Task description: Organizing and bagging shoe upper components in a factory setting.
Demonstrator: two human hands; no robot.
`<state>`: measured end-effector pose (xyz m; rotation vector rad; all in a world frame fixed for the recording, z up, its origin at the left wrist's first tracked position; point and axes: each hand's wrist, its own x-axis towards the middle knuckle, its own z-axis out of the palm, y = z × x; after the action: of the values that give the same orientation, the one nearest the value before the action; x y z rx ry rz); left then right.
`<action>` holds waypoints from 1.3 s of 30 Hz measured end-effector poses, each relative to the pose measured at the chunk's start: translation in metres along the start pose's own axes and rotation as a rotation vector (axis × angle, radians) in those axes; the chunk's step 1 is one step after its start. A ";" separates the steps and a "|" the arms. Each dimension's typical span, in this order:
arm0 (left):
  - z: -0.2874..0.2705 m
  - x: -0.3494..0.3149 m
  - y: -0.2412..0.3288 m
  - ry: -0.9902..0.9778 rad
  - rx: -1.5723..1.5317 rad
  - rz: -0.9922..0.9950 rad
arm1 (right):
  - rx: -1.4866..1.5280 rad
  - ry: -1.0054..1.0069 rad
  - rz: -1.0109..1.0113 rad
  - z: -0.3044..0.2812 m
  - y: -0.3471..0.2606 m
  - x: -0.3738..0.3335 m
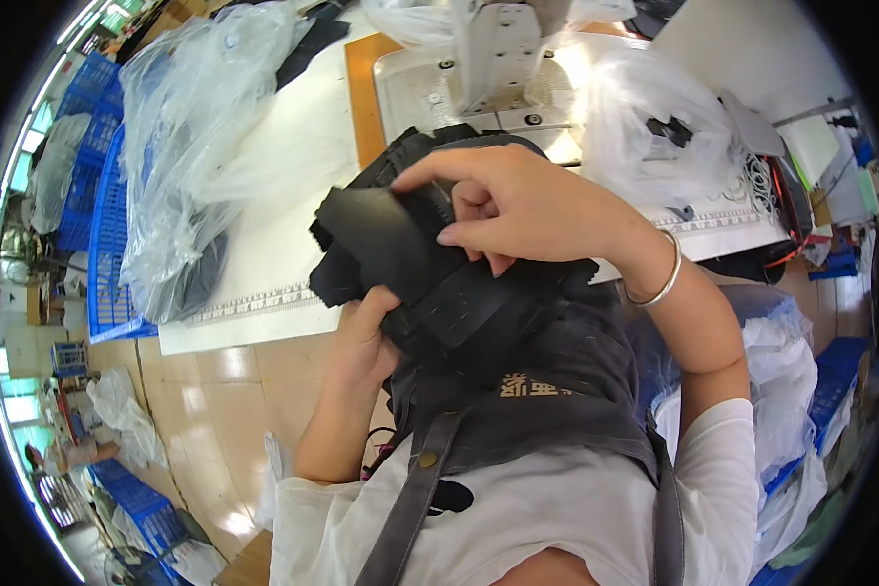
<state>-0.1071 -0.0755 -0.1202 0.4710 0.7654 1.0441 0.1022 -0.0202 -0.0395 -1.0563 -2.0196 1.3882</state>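
Note:
A stack of black fabric pieces [459, 303] is held in front of my apron, at the table's near edge. My left hand [366, 337] grips the stack's lower left side, thumb on top and fingers underneath, partly hidden. A smooth dark flap [376, 234] lies uppermost on the left part. Over the stack reaches my right hand [488, 205], its index finger stretched out to touch the flap's upper edge. The right thumb is apart from that finger, and the other fingers curl loosely. I see nothing held in the right hand.
A sewing machine [498, 59] stands on the white table [254, 317] beyond the stack. Clear plastic bags lie at left [205, 117] and right [645, 117]. A blue crate [112, 254] stands by the table's left end. More plastic bags [781, 381] are at my right side.

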 end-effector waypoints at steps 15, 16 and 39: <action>-0.001 0.001 0.004 -0.001 0.088 -0.053 | -0.561 0.207 -0.497 0.006 0.018 0.017; 0.000 0.000 0.004 -0.002 0.091 -0.048 | -0.594 0.200 -0.520 0.007 0.018 0.017; 0.015 -0.013 -0.004 0.112 -0.079 0.046 | 0.333 1.186 -0.091 -0.009 0.021 -0.120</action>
<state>-0.0971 -0.0892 -0.1083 0.3656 0.8125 1.1470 0.1864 -0.1073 -0.0505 -1.1822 -0.9136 0.6804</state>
